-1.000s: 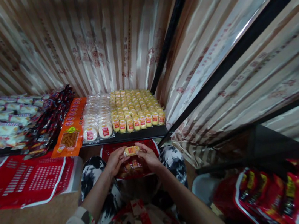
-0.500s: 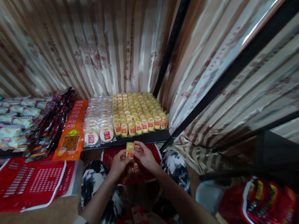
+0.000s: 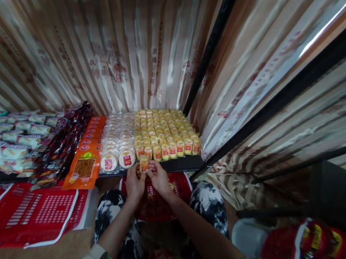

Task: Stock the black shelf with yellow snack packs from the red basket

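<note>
My left hand (image 3: 135,182) and my right hand (image 3: 158,177) both pinch a small yellow wrapped snack cake (image 3: 144,162) between their fingertips. It is held upright just in front of the shelf edge. Behind it, rows of the same yellow wrapped snack cakes (image 3: 170,134) stand packed on the black shelf (image 3: 179,164). Left of them are rows of round white wrapped crackers (image 3: 127,158). Below my hands, between my knees, a red basket (image 3: 182,184) holds a few loose packets that are too dark to make out.
An orange snack bag (image 3: 84,164), dark glossy packets (image 3: 62,143) and white snack packs (image 3: 9,154) fill the shelf's left side. A red bag (image 3: 40,211) hangs below it. Black frame bars (image 3: 256,111) cross in front of the curtain at right. Red packages (image 3: 317,240) lie lower right.
Both hands have moved forward and slightly left, carrying the wrapped snack cake from over the basket to the front of the shelf rows. The view has shifted a little.
</note>
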`<control>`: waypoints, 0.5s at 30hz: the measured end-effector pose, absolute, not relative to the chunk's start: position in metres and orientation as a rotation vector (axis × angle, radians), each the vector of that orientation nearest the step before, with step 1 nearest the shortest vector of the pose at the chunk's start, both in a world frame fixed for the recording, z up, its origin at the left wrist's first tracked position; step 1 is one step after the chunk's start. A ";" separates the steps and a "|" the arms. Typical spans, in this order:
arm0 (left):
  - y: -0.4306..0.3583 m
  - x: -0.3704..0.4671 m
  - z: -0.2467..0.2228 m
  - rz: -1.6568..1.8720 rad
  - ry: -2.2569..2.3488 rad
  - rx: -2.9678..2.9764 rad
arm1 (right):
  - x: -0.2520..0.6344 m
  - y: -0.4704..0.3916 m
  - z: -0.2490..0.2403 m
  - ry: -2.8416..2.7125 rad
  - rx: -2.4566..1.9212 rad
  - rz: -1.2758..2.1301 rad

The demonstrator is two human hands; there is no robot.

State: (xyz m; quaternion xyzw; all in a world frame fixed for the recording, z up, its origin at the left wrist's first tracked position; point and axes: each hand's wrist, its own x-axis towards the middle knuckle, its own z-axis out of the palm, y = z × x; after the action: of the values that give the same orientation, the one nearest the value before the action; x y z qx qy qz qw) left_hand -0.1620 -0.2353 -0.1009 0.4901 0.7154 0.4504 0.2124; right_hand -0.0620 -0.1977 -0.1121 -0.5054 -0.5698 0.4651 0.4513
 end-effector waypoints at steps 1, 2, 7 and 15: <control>-0.233 -0.164 -0.099 1.239 2.036 1.388 | -0.066 -0.195 -0.112 -1.415 -1.256 1.132; -0.230 -0.166 -0.098 1.226 2.082 1.413 | -0.070 -0.192 -0.111 -1.426 -1.260 1.118; -0.218 -0.170 -0.098 1.160 2.132 1.440 | -0.077 -0.186 -0.111 -1.525 -1.330 0.991; -0.211 -0.165 -0.103 1.090 2.231 1.407 | -0.076 -0.184 -0.120 -1.639 -1.313 0.791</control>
State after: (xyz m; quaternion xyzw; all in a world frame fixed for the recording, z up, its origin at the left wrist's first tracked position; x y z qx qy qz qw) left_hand -0.1655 -0.2114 -0.1028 0.4878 0.7737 0.3780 0.1434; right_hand -0.0762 -0.1841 -0.1202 -0.5273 -0.6580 0.3174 0.4339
